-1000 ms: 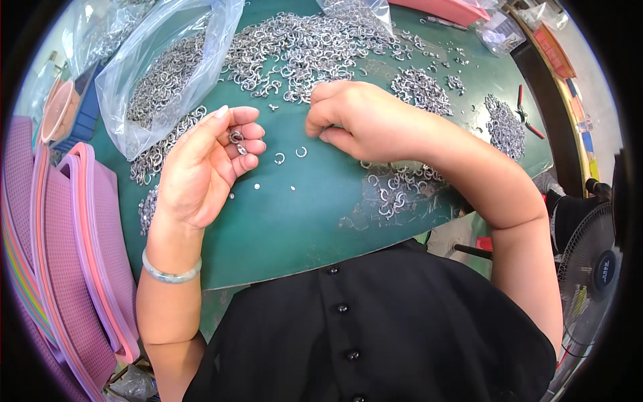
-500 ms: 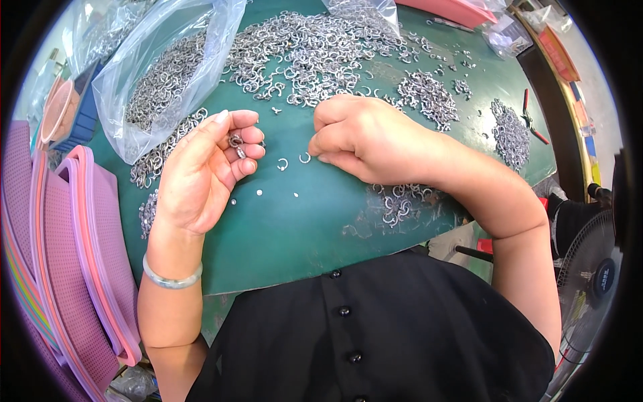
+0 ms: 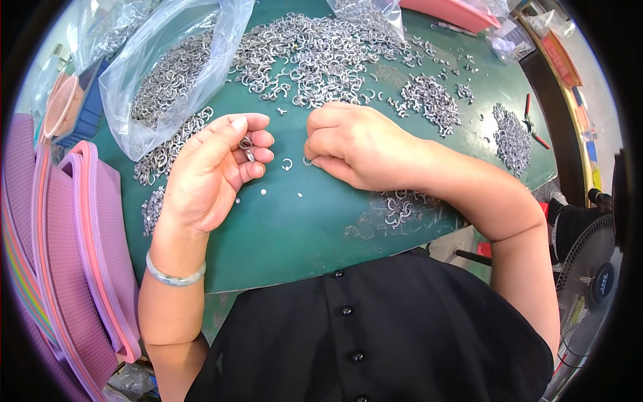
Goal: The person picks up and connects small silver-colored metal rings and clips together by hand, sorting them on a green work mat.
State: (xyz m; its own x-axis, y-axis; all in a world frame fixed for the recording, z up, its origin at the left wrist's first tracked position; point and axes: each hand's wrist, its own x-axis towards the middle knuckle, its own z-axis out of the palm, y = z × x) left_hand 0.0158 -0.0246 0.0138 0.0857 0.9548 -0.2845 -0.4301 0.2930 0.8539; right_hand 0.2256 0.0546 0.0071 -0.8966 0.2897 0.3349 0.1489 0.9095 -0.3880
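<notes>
My left hand (image 3: 211, 161) is turned palm up, its fingers curled round a few small dark metal rings (image 3: 248, 149). To its right, my right hand (image 3: 351, 147) is closed in a pinch at the green tabletop. A small silvery open ring (image 3: 307, 161) shows at its fingertips, partly hidden by them. Between the hands another C-shaped metal ring (image 3: 287, 164) lies on the table, with a few tiny pale beads or bits (image 3: 264, 191) nearer to me. Beyond both hands spreads a large heap of silvery C-shaped rings (image 3: 321, 60).
A clear plastic bag (image 3: 174, 87) full of rings stands at the far left. Smaller metal piles (image 3: 512, 137) lie right, beside red-handled pliers (image 3: 532, 124). Purple baskets (image 3: 100, 248) are stacked at the left edge; a pink tray (image 3: 455, 15) sits at the back. A fan (image 3: 589, 275) stands right.
My left hand has shifted slightly right with the metal rings in it. My right hand has moved a little, its fingers now covering more of the ring at their tips.
</notes>
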